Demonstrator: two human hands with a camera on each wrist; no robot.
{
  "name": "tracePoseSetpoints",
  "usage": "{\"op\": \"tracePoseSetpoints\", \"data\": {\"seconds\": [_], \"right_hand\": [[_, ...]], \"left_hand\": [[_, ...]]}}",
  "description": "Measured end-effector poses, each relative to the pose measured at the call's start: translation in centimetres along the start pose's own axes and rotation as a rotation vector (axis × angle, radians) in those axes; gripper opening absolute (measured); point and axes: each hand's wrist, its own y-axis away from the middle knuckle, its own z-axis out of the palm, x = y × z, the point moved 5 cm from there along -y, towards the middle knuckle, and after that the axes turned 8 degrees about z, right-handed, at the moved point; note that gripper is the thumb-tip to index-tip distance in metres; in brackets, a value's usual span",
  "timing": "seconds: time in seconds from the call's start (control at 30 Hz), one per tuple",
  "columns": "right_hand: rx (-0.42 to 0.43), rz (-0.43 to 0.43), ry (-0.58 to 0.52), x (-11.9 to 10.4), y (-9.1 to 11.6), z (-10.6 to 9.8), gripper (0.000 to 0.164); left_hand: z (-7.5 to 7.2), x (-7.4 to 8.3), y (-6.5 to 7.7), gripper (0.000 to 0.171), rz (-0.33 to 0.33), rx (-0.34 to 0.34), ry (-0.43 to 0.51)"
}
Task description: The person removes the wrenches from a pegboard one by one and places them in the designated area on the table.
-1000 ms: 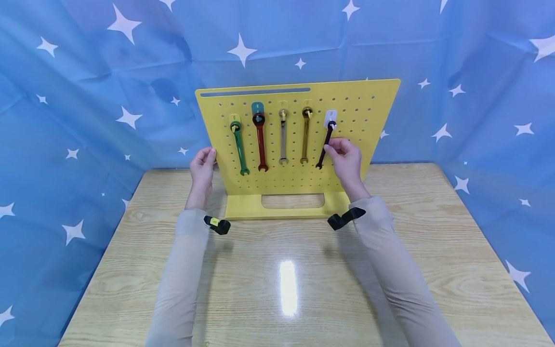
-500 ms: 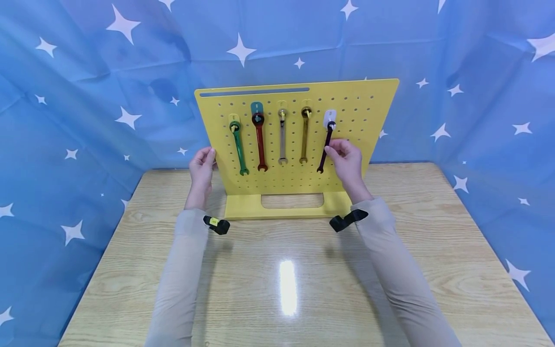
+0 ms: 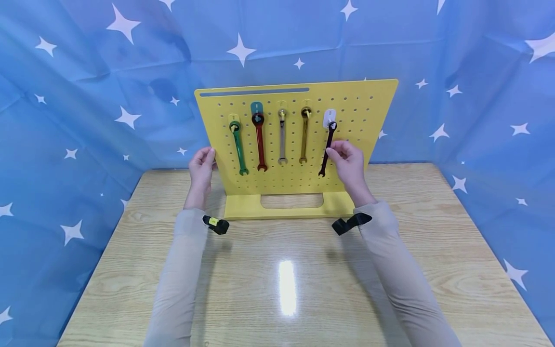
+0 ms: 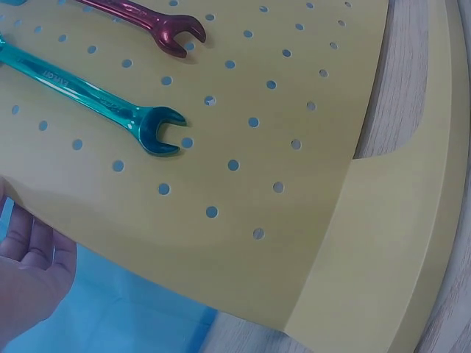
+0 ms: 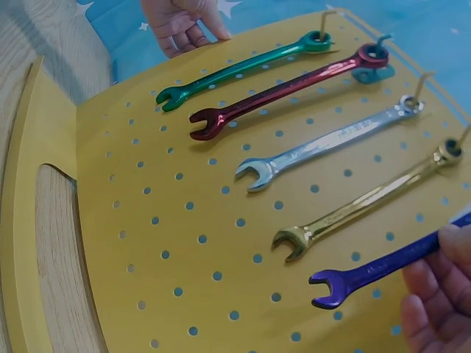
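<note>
A yellow pegboard [image 3: 269, 180] stands on the table, with several combination wrenches hung in a row on its hooks. My left hand [image 3: 202, 165] grips the board's left edge, some fingers behind it. My right hand [image 3: 349, 162] pinches the handle of the purple wrench [image 5: 368, 272] between thumb and fingers. That wrench's ring end overlaps the white hook [image 3: 329, 115] in the head view, and its open end points down. Left of it hang the gold wrench [image 5: 368, 198], the silver wrench [image 5: 331, 143], the red wrench [image 5: 287, 90] and the green wrench [image 5: 239, 68].
The board's foot [image 3: 243, 207] has a wide cutout and rests on a wooden table [image 3: 260, 270]. A blue curtain [image 3: 277, 29] with white stars hangs behind and along both sides. A teal hook plate [image 3: 257, 107] sits behind the red wrench.
My right hand has shifted slightly right, drawing the purple wrench a little down and right against its hook. My left hand stays at the board's edge.
</note>
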Motion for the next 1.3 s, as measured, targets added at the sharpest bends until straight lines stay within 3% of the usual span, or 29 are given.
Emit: {"op": "tracePoseSetpoints", "data": {"seconds": [0.27,0.47,0.77,0.97,1.3], "right_hand": [[-0.012,0.01,-0.002,0.4,-0.1,-0.3,0.002],[-0.025,-0.001,0.021,2.2,-0.8,-0.6,0.013],[-0.052,-0.002,0.004,1.6,-0.1,-0.7,0.011],[-0.07,0.05,-0.055,1.3,0.2,-1.1,0.002],[-0.115,0.065,-0.193,0.4,0.7,-1.3,0.014]], "left_hand": [[0.1,0.1,0.0,0.008,-0.004,-0.011,-0.009],[0.0,0.2,0.0,0.007,-0.005,-0.012,-0.007],[0.0,0.1,0.0,0.008,-0.005,-0.01,0.002],[0.0,0.2,0.0,0.008,0.0,-0.013,-0.011],[0.0,0.2,0.1,0.007,-0.011,-0.012,-0.001]]}}
